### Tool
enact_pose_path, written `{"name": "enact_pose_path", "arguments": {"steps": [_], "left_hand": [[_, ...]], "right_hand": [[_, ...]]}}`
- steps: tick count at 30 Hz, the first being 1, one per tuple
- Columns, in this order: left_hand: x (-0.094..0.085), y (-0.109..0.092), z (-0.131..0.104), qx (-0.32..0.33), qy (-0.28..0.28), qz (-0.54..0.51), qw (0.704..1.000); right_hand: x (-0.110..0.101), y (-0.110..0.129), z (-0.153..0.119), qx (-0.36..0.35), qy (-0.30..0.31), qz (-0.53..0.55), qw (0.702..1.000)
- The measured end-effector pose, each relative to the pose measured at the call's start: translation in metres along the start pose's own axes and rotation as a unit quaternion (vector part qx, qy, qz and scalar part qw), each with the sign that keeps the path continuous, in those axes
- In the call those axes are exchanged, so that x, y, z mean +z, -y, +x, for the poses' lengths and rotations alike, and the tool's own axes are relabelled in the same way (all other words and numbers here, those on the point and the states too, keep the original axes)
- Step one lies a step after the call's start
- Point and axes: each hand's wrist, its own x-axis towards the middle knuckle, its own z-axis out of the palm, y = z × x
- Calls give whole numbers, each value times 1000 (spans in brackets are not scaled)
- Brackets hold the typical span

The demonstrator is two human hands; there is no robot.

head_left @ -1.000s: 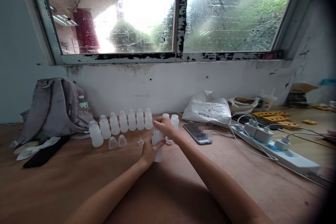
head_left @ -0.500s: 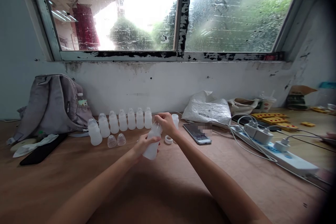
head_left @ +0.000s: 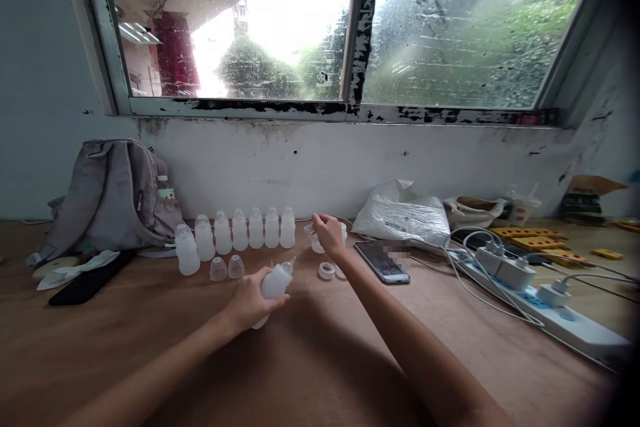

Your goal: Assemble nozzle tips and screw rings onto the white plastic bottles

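Note:
My left hand [head_left: 250, 300] is wrapped around a white baby bottle [head_left: 274, 284], tilted with its pointed teat [head_left: 290, 263] uncovered toward the right. Farther back, my right hand [head_left: 327, 233] pinches a clear dome cap [head_left: 309, 231], apart from the bottle. Partly hidden behind my right hand are whitish bottle parts [head_left: 343, 232]. A white ring [head_left: 327, 271] lies on the table below that hand, with another round piece beside it. To the left stand several capped bottles [head_left: 223, 233] in a row. Two clear caps [head_left: 236, 267] lie in front of them.
A grey backpack [head_left: 120, 193] leans at the left beside a black flat object [head_left: 90, 280]. On the right are a phone [head_left: 385, 261], a silvery bag [head_left: 405, 213], a power strip [head_left: 565, 320] with cables, and yellow pieces [head_left: 530, 240]. Wall and window close off the back.
My right hand has come away from the bottle with the clear cap, baring the teat. My left hand has shifted left and tilted the bottle the other way. The view turned slightly left.

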Motion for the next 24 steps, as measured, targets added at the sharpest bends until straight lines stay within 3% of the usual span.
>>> {"name": "enact_pose_path", "arguments": {"steps": [2,5,8,11,16,24], "left_hand": [[-1,13,-7,-15,-29,-54,998],[-5,36,-5,-47,-146,-133,979],[-12,57,1,-92,-260,-218,936],[-19,71,3,-131,-329,-285,891],[-22,77,-1,-133,-353,-312,872],[-19,75,-3,-129,-325,-301,887]], "right_hand": [[-6,-6,2,-5,15,-6,1000],[0,-6,-6,-57,82,-9,995],[23,0,-18,-103,147,-31,983],[51,7,-29,-120,214,-81,966],[86,19,-41,-127,317,-185,922],[104,23,-44,-115,354,-218,902]]}}
